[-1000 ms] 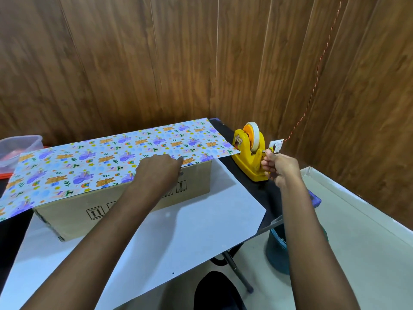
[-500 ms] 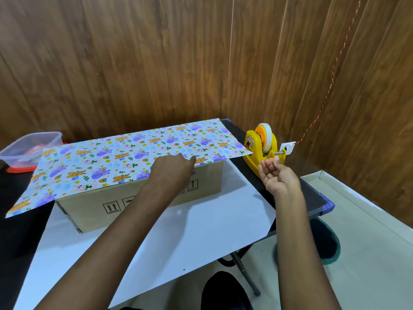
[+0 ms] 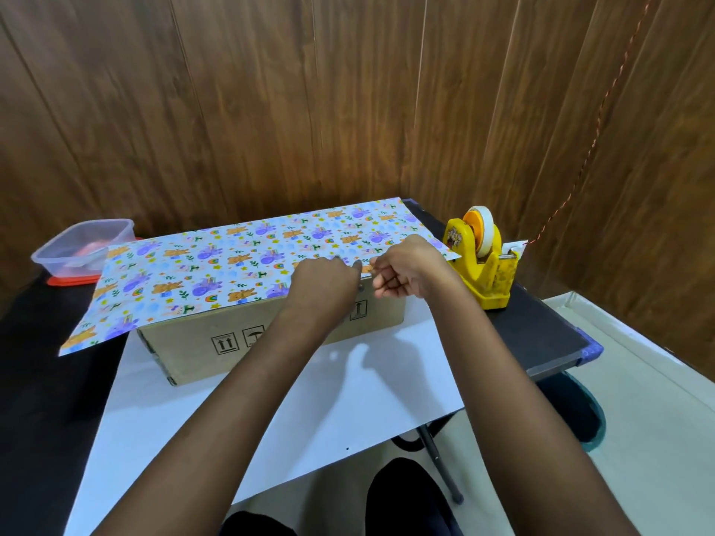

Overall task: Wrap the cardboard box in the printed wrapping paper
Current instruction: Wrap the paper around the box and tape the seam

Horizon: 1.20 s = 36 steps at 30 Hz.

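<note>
both hands meet mid-frame atop the long brown cardboard box [image 3: 185, 342]: left hand [image 3: 325, 280] pins the animal-printed wrapping paper [image 3: 216, 265] at its edge, right hand [image 3: 410, 272] curled, contents unclear. keep that edge taut and square.

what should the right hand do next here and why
Probably lower the right hand to the box top and tape the paper edge down. The left hand presses the printed wrapping paper onto the cardboard box, and no tape shows on that edge. The right hand's fingers are curled just beside it. Whether they hold tape is unclear.
</note>
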Each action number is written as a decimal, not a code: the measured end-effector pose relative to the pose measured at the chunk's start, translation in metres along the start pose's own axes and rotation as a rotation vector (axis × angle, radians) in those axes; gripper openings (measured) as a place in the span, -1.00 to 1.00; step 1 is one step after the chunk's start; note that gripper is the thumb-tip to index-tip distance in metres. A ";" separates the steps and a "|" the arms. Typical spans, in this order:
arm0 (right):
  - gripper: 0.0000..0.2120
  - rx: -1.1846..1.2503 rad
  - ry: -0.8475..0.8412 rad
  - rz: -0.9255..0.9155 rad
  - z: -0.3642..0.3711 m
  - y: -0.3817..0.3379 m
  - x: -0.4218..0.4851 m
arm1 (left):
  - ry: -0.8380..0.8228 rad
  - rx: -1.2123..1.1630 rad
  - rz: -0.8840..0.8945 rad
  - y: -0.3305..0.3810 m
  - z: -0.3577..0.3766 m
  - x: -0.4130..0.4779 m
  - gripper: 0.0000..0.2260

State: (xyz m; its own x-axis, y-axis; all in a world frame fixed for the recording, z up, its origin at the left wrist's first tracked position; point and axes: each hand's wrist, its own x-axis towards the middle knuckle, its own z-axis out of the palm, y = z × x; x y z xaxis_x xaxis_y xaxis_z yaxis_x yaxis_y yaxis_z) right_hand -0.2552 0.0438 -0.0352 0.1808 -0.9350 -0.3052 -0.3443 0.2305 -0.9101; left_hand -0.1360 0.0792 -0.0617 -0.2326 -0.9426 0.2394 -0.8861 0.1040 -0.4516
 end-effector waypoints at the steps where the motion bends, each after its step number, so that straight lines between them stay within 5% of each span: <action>1: -0.75 -0.022 0.003 0.017 0.001 -0.002 0.001 | 0.005 0.003 0.000 0.000 0.000 0.000 -0.62; 11: -0.69 -0.435 -0.010 0.198 0.011 -0.029 0.013 | 0.018 -0.029 -0.009 -0.003 0.001 -0.004 -0.75; 28: -0.65 -0.764 -0.055 0.271 0.015 -0.045 0.008 | 0.012 -0.057 -0.017 -0.003 0.001 -0.003 -0.78; 36: -0.57 -0.553 -0.057 0.276 -0.009 -0.008 0.005 | 0.014 -0.025 -0.002 -0.003 -0.001 -0.003 -0.71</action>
State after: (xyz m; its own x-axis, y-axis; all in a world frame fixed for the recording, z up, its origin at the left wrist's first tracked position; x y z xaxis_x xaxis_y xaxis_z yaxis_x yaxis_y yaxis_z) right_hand -0.2597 0.0350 -0.0272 0.0609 -0.8412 -0.5373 -0.8090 0.2737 -0.5202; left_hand -0.1330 0.0823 -0.0608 -0.2362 -0.9383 0.2527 -0.8963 0.1100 -0.4295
